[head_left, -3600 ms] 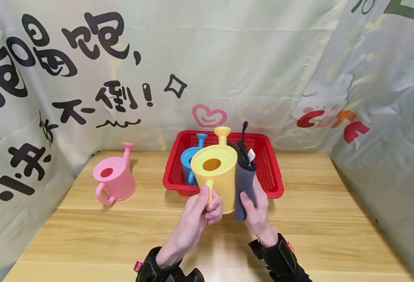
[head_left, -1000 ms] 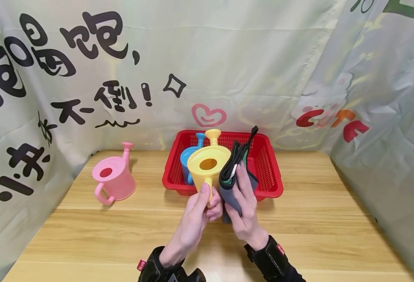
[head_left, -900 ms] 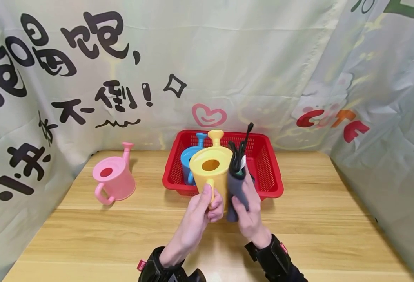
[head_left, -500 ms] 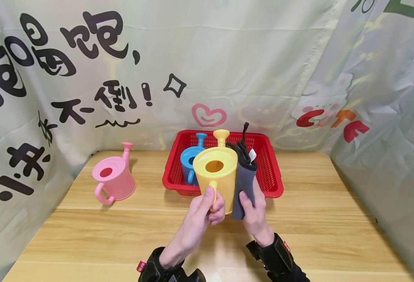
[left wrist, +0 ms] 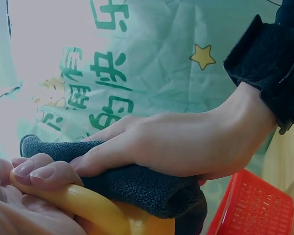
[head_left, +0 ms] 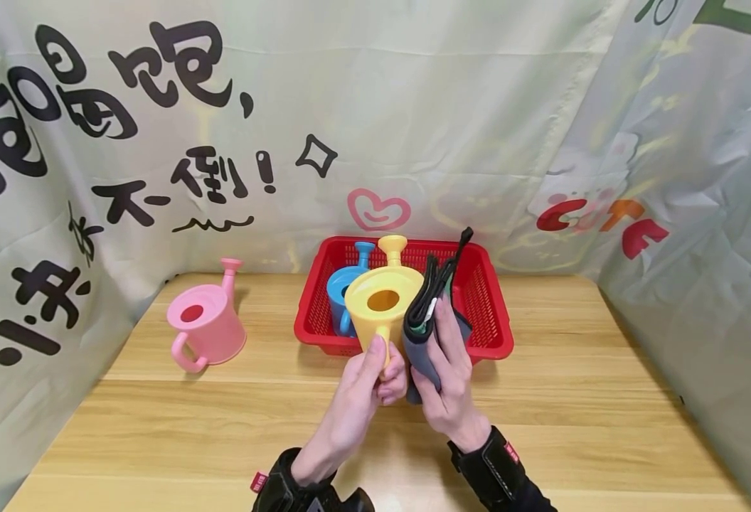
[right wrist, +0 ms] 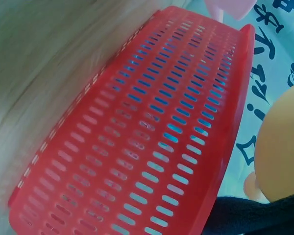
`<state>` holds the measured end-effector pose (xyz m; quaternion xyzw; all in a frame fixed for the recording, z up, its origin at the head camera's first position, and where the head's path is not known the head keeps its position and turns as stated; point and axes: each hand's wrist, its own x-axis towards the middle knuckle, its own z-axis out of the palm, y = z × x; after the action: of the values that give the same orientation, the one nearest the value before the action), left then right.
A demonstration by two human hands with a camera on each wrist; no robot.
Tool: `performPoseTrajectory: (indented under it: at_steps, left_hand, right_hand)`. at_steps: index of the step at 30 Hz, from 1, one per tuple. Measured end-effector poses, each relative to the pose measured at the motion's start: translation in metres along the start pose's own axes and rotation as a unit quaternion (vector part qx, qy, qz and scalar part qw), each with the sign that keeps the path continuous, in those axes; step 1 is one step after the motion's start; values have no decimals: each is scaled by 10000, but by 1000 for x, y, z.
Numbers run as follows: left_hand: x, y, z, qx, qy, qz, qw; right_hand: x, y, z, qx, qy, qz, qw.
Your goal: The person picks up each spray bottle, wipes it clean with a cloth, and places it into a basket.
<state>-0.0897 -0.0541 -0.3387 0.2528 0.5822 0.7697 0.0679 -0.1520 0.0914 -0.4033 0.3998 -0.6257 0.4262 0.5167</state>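
Note:
A yellow watering can point(head_left: 364, 328) is held up over the front of the red basket, its spout pointing away. My left hand point(head_left: 354, 404) grips its handle, the thumb on top. A folded grey-blue cloth point(head_left: 422, 358) with dark edging and a loop lies against the can's right side. My right hand point(head_left: 447, 380) holds that cloth, thumb on the near side and fingers along the outer side. In the left wrist view the cloth point(left wrist: 137, 190) looks fluffy beside the can's handle point(left wrist: 90, 204). The right wrist view shows part of the can point(right wrist: 284, 142) but not the right hand.
A red perforated basket point(head_left: 500, 340) stands at the back of the wooden table point(head_left: 574, 419). Inside, on its left, is a blue watering can point(head_left: 338, 302). To the left stands a pink watering can point(head_left: 215, 331). A printed curtain point(head_left: 478, 107) encloses the back and sides.
My right hand has rubbed the cloth back and forth along the can's right side. Since half a second ago it has turned leftward and the can has shifted slightly left. My left hand keeps its grip.

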Motion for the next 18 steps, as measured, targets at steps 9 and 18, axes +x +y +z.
performPoseTrajectory:
  at_steps: [9, 18]
  left_hand:
    - [0, -2, 2, 304, -83, -83, 9995]
    - [-3, 0, 5, 464, -128, 52, 9988]
  right_hand:
    - [4, -9, -8, 1138, 138, 1722, 9784]
    - [3, -16, -19, 1509, 470, 3468, 9245]
